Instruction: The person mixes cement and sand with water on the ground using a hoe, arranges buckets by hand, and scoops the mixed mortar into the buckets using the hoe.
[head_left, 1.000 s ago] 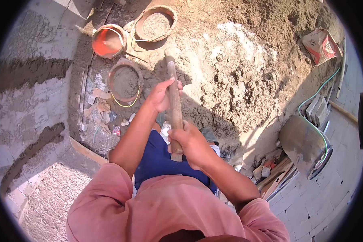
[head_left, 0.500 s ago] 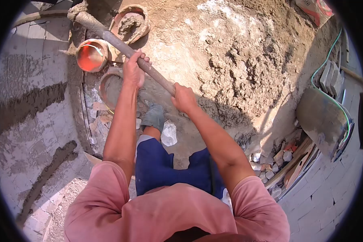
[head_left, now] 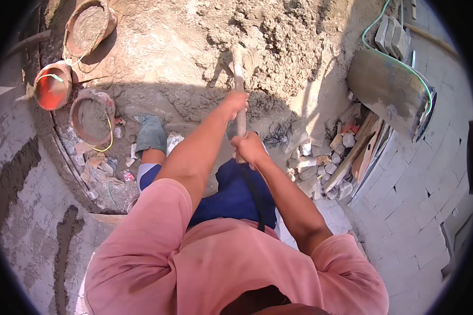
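Observation:
In the head view, both of my hands are wrapped around the wooden handle of a hoe. My left hand is higher on the handle, and my right hand grips near its lower end, close to my body. The hoe's mortar-coated head lies at the near side of a heap of wet mortar; its blade is partly hidden in the mix.
At left stand a mortar-filled bucket, an orange-lined bucket and a third bucket with grey mix. Rubble and wooden boards lie at right, beside a curved sheet with a green hose.
The hoe has swung from the buckets at upper left over to the mortar heap, both hands moving with it. The view has shifted right, and the buckets now appear farther left.

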Demonstrator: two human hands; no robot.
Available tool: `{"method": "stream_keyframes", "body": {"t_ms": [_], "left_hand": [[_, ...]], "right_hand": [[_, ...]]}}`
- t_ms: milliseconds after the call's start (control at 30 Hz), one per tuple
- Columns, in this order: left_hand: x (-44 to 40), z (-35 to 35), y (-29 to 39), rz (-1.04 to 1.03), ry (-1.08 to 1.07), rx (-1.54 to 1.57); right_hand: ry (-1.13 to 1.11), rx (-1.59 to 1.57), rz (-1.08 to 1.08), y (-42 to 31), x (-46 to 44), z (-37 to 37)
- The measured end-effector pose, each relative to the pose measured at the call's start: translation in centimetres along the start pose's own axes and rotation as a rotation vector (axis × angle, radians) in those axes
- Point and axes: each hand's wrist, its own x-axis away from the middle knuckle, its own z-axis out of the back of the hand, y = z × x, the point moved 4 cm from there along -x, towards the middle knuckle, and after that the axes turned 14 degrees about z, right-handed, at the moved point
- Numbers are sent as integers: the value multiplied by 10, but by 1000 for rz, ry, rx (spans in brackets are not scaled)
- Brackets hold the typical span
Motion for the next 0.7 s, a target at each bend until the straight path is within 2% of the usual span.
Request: {"method": "stream_keyframes", "body": {"t_ms": [67,200,300,400,500,600,633,700], "left_hand": [[1,-17,-25,106,-48,-5],[51,-8,-17,180,-155,142],[111,43,-1,166,-309,372],[209,83,18,-34,-245,564],[318,94,32,-280,-129,529],[350,106,28,-560,38,533],[348,112,33,-661,124,501],[331,126,43,-707,178,544]], "right_hand": [[30,-247,-145,-4,18,3],[23,-439,-174,-67,59,-9],[-177,-464,-98,-115,86,-50],[-406,-444,-48,-164,137,-70],[-589,-238,104,-171,186,-52],[-751,123,321,-144,191,-19],[-729,303,431,-131,173,-12],[-621,616,608,-94,119,-11]]}}
